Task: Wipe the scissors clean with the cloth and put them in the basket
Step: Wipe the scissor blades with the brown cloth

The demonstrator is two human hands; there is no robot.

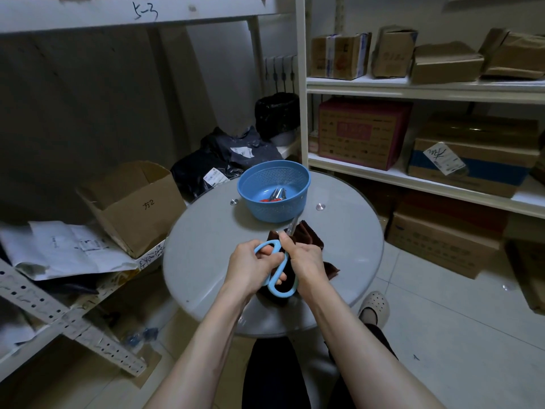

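Observation:
Light-blue-handled scissors are held over the near part of the round glass table, blades pointing away toward the basket. My left hand grips the handle loops. My right hand holds a dark brown cloth wrapped against the blades, thumb on top near the pivot. Only the blade tip shows above the cloth. A blue perforated basket stands at the table's far side, with red-handled scissors lying inside it.
An open cardboard box and papers sit on the low shelf at left. Dark bags lie behind the table. Shelves with cardboard boxes fill the right side. My foot in a beige clog is on the tiled floor.

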